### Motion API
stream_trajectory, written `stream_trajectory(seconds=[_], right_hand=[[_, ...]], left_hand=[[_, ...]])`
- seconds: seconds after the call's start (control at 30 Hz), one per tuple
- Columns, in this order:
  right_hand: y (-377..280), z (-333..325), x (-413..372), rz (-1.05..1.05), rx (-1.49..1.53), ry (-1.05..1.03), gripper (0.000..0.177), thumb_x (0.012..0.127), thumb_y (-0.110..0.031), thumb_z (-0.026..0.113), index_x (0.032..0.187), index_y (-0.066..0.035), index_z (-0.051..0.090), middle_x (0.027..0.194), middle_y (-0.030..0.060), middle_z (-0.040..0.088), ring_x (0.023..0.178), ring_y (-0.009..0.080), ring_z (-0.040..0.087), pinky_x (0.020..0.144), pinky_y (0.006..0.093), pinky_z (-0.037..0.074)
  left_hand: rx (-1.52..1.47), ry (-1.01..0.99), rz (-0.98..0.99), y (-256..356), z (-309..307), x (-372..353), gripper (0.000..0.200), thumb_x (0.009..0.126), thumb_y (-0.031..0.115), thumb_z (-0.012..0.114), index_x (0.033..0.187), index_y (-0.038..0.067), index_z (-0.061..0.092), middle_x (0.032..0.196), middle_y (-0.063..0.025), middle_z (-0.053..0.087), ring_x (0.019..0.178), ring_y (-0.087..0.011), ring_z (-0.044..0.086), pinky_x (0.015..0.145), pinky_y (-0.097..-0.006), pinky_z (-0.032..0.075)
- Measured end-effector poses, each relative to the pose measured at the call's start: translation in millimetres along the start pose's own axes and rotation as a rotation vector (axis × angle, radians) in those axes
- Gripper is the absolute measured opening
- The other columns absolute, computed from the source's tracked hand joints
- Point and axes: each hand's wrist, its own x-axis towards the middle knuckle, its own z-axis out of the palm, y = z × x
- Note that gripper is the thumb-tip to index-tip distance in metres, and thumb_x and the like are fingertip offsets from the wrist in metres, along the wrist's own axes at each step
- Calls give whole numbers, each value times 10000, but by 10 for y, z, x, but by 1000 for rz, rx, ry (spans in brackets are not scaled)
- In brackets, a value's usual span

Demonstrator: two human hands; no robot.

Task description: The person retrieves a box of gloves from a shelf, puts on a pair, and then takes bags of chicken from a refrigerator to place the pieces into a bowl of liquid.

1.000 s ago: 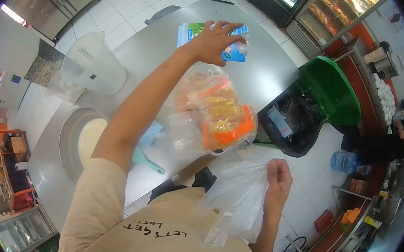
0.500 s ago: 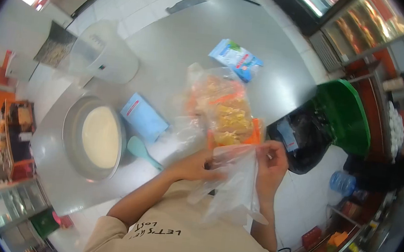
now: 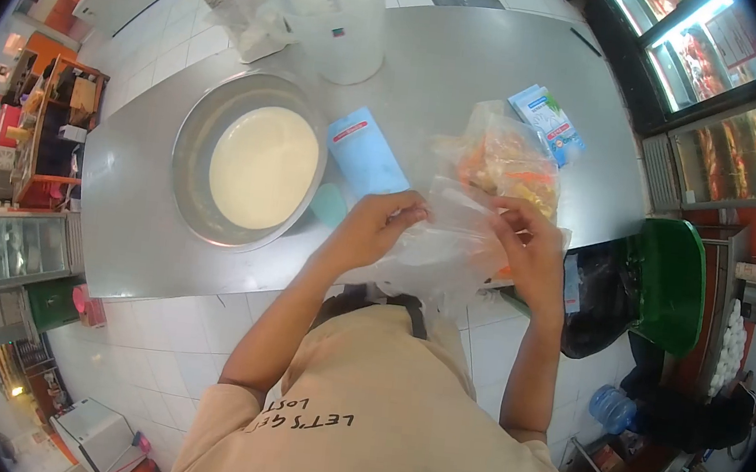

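A thin clear plastic bag (image 3: 441,247) hangs between my two hands at the table's front edge. My left hand (image 3: 381,227) pinches its left side, fingers closed. On the right, my right hand (image 3: 529,247) has thumb and fingers closed on the bag's other side. Behind my right hand lies a bag of yellow and orange food (image 3: 510,162). A blue packet (image 3: 368,152) lies beyond my left hand, beside a pale green utensil (image 3: 330,204), partly hidden. To the left stands a metal bowl (image 3: 192,161) holding a cream-coloured mixture (image 3: 264,167).
A clear measuring jug (image 3: 332,19) stands at the back of the metal table (image 3: 132,210). Another blue packet (image 3: 546,123) lies behind the food bag. A green bin (image 3: 672,285) with a black liner is at the right. A person in dark clothes (image 3: 682,411) is at far right.
The view has swung, so the table things appear further right. My hands have come up from near my shirt to the table edge, and the clear bag is now stretched between them.
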Motion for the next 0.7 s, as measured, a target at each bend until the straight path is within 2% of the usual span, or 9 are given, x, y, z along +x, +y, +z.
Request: stream_trajectory(seconds=[0.17,0.23,0.33,0.43,0.47,0.5,0.53,0.6,0.7], right_hand=[[20,315,-267,-29,22,-65,159,840,-125,744,920,-4,681,692,-14,584,640,70,526,610,235,430],[66,471,-388,-19,38,-53,147,834,-122,751,867,-2,673,660,-26,571,630,60,517,602,227,421],[118,699,-615,53,122,10,157,813,-108,768,784,-23,640,664,-33,576,641,51,517,594,212,405],[100,1047,-1012,53,357,-41,182,802,-99,777,748,-45,612,682,-30,600,652,46,534,602,203,410],[99,1183,-1157,114,400,-164,148,817,-93,764,788,-32,632,704,-24,614,666,49,544,616,204,421],[92,1315,-1270,174,441,-289,120,833,-86,752,829,-18,653,727,-18,629,680,51,554,631,205,433],[61,1444,-1363,174,438,-293,120,833,-86,752,829,-18,653,727,-18,629,680,51,554,631,205,433],[13,1638,-1551,249,544,-298,116,869,-78,719,936,9,680,790,4,658,724,57,578,657,213,458],[74,1794,-1793,209,503,-299,124,887,-77,701,961,22,695,840,30,681,766,65,602,681,225,474]], left_hand=[[148,27,-45,41,-321,-325,205,978,219,576,978,35,667,767,-38,585,729,-127,459,703,-281,405],[255,628,353,60,-329,-452,118,922,147,631,929,34,664,700,-69,545,661,-185,469,663,-318,424],[123,822,177,-43,-432,-950,63,896,114,657,897,51,662,668,-51,488,645,-181,459,663,-302,421],[-186,418,-36,-149,-162,-1426,188,932,181,616,908,-5,619,756,-73,563,708,-158,505,676,-293,426],[-156,167,-105,-145,-127,-1565,314,964,282,581,908,-25,612,810,-77,599,722,-165,523,676,-305,431],[-101,-10,-124,-89,-90,-1701,323,1004,343,520,952,38,617,852,-14,593,736,-95,536,629,-236,434],[-103,-6,-124,-151,-55,-1814,323,1004,343,520,952,38,617,852,-14,593,736,-95,536,629,-236,434],[-586,45,-339,-356,17,-2020,405,1021,414,471,1006,34,610,840,-31,605,666,-107,552,582,-230,433],[-608,54,-314,-438,-38,-2305,384,1029,422,450,1004,63,582,847,-11,599,657,-73,567,534,-197,429]])
